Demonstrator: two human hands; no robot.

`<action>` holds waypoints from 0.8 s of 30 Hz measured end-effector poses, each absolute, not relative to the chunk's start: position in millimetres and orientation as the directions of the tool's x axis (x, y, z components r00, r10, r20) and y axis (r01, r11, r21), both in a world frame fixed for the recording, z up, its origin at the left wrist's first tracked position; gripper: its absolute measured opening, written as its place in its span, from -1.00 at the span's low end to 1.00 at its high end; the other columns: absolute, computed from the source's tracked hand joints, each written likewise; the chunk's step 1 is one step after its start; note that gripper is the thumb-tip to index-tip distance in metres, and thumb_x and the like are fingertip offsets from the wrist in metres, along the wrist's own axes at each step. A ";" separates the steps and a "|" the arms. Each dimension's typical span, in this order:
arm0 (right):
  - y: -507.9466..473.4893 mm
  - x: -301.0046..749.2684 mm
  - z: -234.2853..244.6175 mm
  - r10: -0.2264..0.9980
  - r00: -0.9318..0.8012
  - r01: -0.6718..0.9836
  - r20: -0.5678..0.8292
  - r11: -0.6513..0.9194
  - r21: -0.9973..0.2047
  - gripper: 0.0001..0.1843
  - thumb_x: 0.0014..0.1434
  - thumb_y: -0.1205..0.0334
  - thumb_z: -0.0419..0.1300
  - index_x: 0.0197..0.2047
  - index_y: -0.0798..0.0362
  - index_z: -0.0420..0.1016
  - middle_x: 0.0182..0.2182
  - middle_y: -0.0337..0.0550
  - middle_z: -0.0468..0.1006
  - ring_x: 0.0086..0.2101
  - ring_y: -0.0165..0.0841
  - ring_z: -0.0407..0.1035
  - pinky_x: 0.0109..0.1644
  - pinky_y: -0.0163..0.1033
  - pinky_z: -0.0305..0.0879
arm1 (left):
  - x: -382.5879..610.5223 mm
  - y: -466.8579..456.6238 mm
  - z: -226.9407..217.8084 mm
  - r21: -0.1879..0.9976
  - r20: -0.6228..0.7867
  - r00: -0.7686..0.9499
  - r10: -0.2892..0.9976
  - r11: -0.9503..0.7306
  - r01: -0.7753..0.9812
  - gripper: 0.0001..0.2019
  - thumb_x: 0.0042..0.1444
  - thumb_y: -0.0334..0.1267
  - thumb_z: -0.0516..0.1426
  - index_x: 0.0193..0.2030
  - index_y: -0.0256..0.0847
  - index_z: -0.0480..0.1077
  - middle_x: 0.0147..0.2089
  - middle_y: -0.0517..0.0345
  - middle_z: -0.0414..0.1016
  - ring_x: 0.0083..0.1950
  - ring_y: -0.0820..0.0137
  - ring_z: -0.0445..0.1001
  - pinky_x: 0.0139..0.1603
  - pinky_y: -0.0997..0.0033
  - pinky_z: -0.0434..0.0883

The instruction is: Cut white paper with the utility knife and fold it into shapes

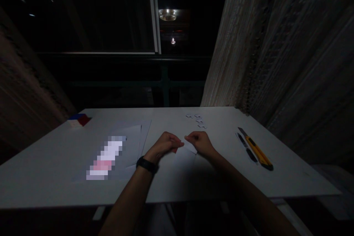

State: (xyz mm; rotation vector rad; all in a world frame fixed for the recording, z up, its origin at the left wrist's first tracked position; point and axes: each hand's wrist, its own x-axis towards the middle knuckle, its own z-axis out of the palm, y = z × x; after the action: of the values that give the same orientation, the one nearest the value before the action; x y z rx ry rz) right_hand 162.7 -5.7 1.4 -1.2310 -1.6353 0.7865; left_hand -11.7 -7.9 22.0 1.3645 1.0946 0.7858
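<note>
Over the middle of the white table, a small piece of white paper [190, 146] is held up between my two hands. My left hand [165, 143], with a dark band on its wrist, pinches the paper's left side between thumb and fingers. Across from it, my right hand [204, 143] pinches the upper right side. The fingertips of both hands are close together but apart. Several small cut paper pieces with dark marks [199, 121] lie beyond my right hand. Dim light hides the paper's fine detail.
White sheets [132, 142] lie left of my hands, with a blurred-out bright object on them. A colored puzzle cube [79, 120] sits at the far left. A yellow utility knife [257, 151] and a pen [247, 148] lie at right. Curtains [229, 44] flank a dark window behind the table.
</note>
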 end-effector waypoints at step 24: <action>-6.2 165.9 4.1 0.962 -0.127 0.253 0.243 0.268 -0.930 -0.69 -0.15 0.02 0.24 -0.63 0.13 0.47 -0.69 -0.23 0.40 -0.61 -0.44 0.19 -0.51 -0.31 0.09 | -12.0 -13.4 28.9 0.992 -0.124 0.391 0.912 0.101 0.079 -0.66 -0.33 -0.10 0.33 -0.61 -0.34 0.37 -0.66 0.24 0.29 -0.61 0.57 0.23 -0.58 0.55 0.17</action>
State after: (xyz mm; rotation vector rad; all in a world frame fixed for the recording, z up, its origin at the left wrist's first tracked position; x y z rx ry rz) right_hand 165.9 -6.2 4.1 -1.1533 -1.5879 0.9364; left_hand -12.0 -13.4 28.9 1.3307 0.9971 0.7987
